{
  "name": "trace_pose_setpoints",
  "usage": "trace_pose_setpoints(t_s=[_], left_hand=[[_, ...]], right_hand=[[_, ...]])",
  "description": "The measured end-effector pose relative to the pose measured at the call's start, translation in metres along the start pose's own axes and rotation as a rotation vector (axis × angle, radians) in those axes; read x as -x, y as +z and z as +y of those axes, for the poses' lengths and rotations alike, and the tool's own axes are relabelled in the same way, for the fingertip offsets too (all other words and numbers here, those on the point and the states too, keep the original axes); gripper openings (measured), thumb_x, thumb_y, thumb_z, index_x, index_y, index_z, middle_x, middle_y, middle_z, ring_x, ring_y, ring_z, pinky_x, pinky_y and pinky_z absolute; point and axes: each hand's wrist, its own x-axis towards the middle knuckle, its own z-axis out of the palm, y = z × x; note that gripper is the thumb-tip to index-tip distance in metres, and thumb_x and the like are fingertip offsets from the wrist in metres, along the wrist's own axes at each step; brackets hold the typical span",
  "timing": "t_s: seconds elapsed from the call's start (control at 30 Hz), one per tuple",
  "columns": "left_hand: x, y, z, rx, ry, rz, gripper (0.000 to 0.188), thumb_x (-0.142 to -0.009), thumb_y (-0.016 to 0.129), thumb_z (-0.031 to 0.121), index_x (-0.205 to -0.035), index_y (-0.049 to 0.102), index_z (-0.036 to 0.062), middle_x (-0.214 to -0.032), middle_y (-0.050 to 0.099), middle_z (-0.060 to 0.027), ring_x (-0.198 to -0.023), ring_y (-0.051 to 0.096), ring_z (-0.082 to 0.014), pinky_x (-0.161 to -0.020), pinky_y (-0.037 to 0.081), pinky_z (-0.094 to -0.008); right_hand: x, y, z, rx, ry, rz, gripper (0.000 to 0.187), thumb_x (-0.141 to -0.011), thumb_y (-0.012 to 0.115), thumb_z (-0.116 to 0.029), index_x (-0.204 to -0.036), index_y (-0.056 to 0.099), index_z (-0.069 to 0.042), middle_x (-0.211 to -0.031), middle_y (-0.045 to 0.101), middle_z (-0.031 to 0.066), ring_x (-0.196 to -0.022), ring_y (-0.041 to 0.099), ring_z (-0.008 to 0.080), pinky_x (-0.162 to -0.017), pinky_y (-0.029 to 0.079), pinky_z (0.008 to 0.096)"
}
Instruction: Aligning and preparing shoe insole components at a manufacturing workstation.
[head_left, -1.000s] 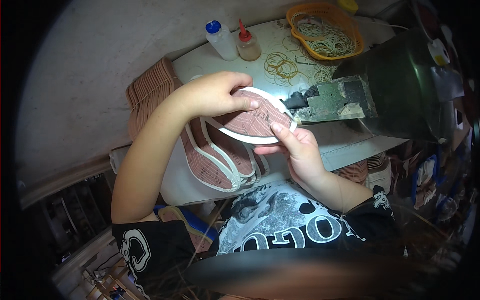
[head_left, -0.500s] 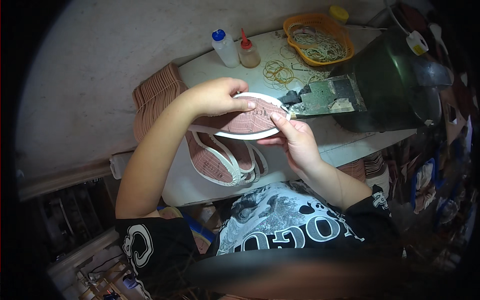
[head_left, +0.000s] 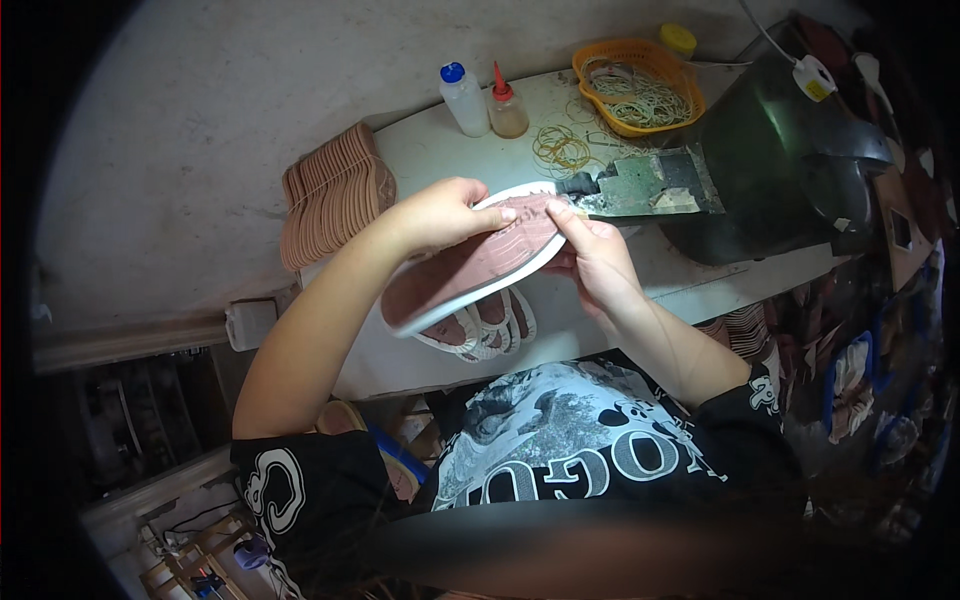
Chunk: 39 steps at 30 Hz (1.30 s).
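Both hands hold a pinkish-brown shoe insole (head_left: 450, 272) with a white edging strip round its rim, slanting from upper right to lower left. My left hand (head_left: 445, 215) is closed on its far edge, thumb lying on the upper face. At the right end, my right hand (head_left: 600, 252) pinches it, thumb on top and fingers beneath. That end is against the dark tip of a green machine arm (head_left: 650, 185), though whether they touch I cannot tell. Under the insole lie several similar white-edged pieces (head_left: 512, 322) on the white table (head_left: 415, 145), partly covered.
A banded stack of brown insoles (head_left: 335, 195) stands at the left by the wall. Farther back are a blue-capped bottle (head_left: 464, 103), a red-tipped bottle (head_left: 508, 112), loose rubber bands (head_left: 562, 150) and an orange basket (head_left: 640, 125) of bands. The dark green machine body (head_left: 770, 160) fills the right.
The insole has turned, its left end swinging toward me and showing more of its face. My hands have shifted slightly along with it and still grip it. The view has shifted a little.
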Motion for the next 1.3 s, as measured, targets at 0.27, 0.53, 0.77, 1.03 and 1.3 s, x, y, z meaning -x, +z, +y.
trace_pose_setpoints(t_s=[0.27,0.53,0.77,1.03,1.3], left_hand=[[0.021,0.040,0.013,0.504,-0.258,-0.090,0.037,-0.089,0.061,0.039,-0.092,0.064,0.0029,-0.080,0.067,-0.0096,-0.062,0.066,-0.0168,-0.052,0.055,-0.0324],[0.024,0.071,0.019,0.674,-0.226,0.085,0.047,-0.093,0.051,0.043,-0.091,0.062,-0.0017,-0.076,0.067,-0.0154,-0.058,0.067,-0.0210,-0.048,0.055,-0.0280],[0.025,0.061,0.012,0.610,-0.172,0.023,0.039,-0.082,0.070,0.038,-0.091,0.063,0.0006,-0.071,0.067,-0.0120,-0.063,0.068,-0.0200,-0.056,0.057,-0.0280],[0.022,0.064,0.009,0.642,-0.202,0.179,0.034,-0.083,0.069,0.040,-0.082,0.060,0.0068,-0.061,0.063,-0.0037,-0.050,0.062,-0.0133,-0.049,0.051,-0.0243],[0.008,0.053,0.006,0.651,-0.148,0.278,0.037,-0.082,0.070,0.040,-0.082,0.060,0.0039,-0.057,0.059,-0.0025,-0.043,0.056,-0.0094,-0.040,0.046,-0.0196]], right_hand=[[0.008,-0.012,-0.006,0.032,0.002,-0.099,0.028,-0.089,0.063,-0.024,-0.100,0.064,0.001,-0.091,0.067,0.0080,-0.078,0.065,0.0131,-0.071,0.052,0.0262],[0.024,-0.042,-0.013,0.319,-0.062,-0.268,0.030,-0.084,0.068,-0.018,-0.106,0.063,0.002,-0.095,0.067,0.0061,-0.083,0.062,0.0094,-0.074,0.050,0.0247],[0.006,-0.040,-0.017,0.293,-0.140,-0.256,0.029,-0.084,0.070,-0.020,-0.098,0.068,0.005,-0.086,0.068,0.0077,-0.074,0.061,0.0080,-0.067,0.048,0.0220],[0.052,-0.086,-0.003,0.541,0.256,-0.513,0.026,-0.082,0.071,-0.023,-0.090,0.066,0.001,-0.076,0.065,0.0047,-0.063,0.060,0.0090,-0.057,0.048,0.0217],[0.075,-0.070,0.027,0.244,0.221,-0.240,0.019,-0.084,0.068,-0.020,-0.086,0.063,-0.001,-0.065,0.061,0.0032,-0.053,0.057,0.0081,-0.048,0.046,0.0203]])
